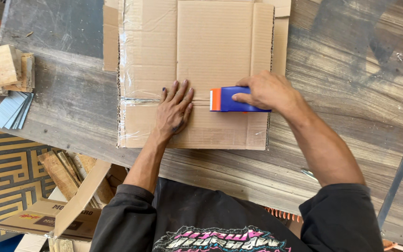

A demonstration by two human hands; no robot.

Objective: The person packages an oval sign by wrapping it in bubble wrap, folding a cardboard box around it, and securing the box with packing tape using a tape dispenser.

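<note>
While the left hand (176,109) lies flat, fingers spread, on the cardboard (197,70), the right hand (264,91) grips a blue tape dispenser (232,99) (orange-nosed) – just beside those fingertips – on clear tape (138,100)

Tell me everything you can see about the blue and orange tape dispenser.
The tape dispenser is a flat-looking blue body, seemingly plastic, with an orange front end pointing left. It lies on the flattened cardboard box, along a seam where clear tape already shines farther left. The right hand grips it from the right side, hiding its rear. The left hand presses flat on the cardboard just left of it, not touching it.
</note>
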